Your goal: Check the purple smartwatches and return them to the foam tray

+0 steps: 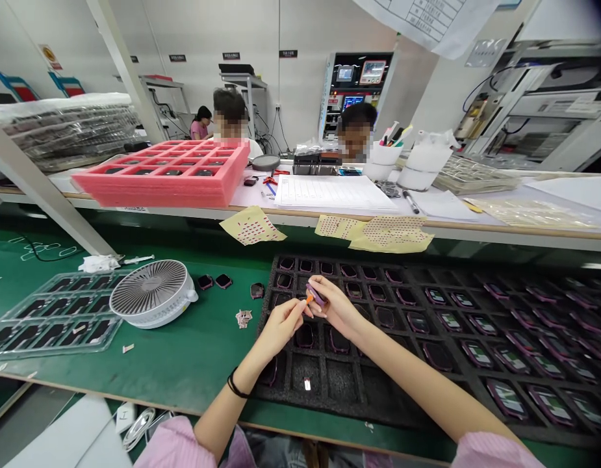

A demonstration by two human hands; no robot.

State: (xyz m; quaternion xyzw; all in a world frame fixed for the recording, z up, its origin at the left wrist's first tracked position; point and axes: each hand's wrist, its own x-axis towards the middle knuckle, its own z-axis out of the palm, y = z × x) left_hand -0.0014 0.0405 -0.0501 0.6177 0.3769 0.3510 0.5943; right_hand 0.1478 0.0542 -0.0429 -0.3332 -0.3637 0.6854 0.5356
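Note:
Above the black foam tray (342, 380), my right hand (335, 304) is closed around a small purple watch case (316, 294), holding it tilted. My left hand (284, 324) pinches a small orange piece (309, 299) against the case; its exact kind is too small to make out. The tray's pockets hold many more purple-framed watch cases (418, 322) with dark faces, some showing bright reflections. In a near pocket lies a small whitish piece (307, 384). Several loose watch cases (256, 290) rest on the green mat left of the tray.
A white round fan (153, 294) stands left, beside a clear plastic tray (51, 348) of dark parts. Small pale scraps (243, 318) lie on the mat. The shelf ahead carries a pink foam tray (158, 188), papers (329, 192) and a pen cup (384, 159). Two co-workers sit beyond it, another farther back.

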